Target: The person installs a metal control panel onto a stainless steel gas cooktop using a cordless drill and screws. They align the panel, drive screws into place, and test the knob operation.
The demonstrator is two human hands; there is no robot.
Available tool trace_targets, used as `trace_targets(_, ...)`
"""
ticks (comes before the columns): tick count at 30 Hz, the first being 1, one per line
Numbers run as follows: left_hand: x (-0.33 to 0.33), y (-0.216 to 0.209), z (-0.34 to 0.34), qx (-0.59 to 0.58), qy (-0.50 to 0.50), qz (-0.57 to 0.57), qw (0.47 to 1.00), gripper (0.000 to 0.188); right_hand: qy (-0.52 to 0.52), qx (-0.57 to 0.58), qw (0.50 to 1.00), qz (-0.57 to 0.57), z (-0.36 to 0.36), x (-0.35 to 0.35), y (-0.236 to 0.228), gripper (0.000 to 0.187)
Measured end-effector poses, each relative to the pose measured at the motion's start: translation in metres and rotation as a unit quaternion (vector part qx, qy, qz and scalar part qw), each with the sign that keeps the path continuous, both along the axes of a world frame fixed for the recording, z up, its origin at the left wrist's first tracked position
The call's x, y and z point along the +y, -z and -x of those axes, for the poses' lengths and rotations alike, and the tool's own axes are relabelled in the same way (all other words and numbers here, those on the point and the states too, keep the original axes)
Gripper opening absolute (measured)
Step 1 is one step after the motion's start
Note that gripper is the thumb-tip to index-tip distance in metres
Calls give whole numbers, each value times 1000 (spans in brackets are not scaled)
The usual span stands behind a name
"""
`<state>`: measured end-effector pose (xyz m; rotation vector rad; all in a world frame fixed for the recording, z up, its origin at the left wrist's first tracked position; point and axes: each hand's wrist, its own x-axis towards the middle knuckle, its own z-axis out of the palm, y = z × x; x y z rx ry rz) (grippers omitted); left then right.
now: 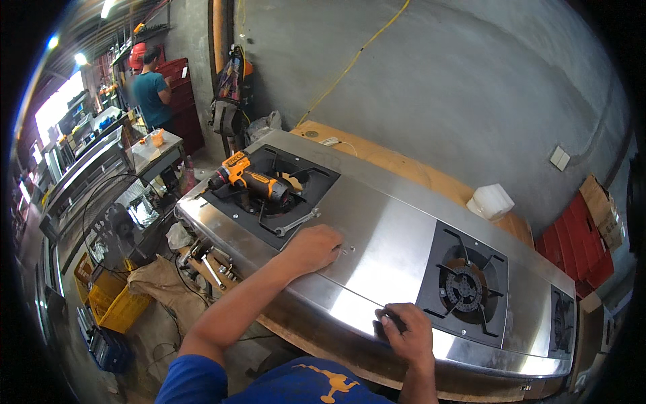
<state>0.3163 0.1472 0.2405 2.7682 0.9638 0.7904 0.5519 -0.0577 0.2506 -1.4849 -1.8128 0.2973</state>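
A long stainless steel stove top point(377, 222) with black burner plates set into it stretches across in front of me. My left hand point(313, 250) rests on the steel with its fingers curled under; whatever they hold, if anything, is hidden. Small screws or holes point(348, 250) show just beside its fingertips. Along the front edge my right hand point(409, 331) is closed around a small black piece point(391, 319), its kind unclear. An orange and black cordless drill point(249, 178) lies across the left burner point(296, 176). Next to my left hand lies a wrench point(297, 222).
To the right sit the middle burner point(464, 285) and another burner point(561, 320). A white block-like container point(490, 201) stands behind the stove. Hand tools point(214, 271) lie below its left end, near a yellow crate point(118, 304). A person point(151, 91) stands at the far left.
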Motion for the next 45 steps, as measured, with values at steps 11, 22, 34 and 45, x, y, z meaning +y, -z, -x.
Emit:
trace_targets(11, -73, -14, 87, -270, 8, 330, 904, 19, -30, 168, 983, -61, 97, 26, 0, 22)
trace_targets(22, -75, 37, 239, -611, 49, 477, 630, 14, -192, 136, 970, -66, 304, 119, 10, 26)
trace_targets(34, -40, 24, 327, -532, 83, 601, 590, 13, -170, 149, 970, -87, 374, 135, 8, 21)
trace_targets(45, -38, 32, 327, -574, 172, 624, 502, 12, -144, 211, 963, -86, 393, 125, 9, 23)
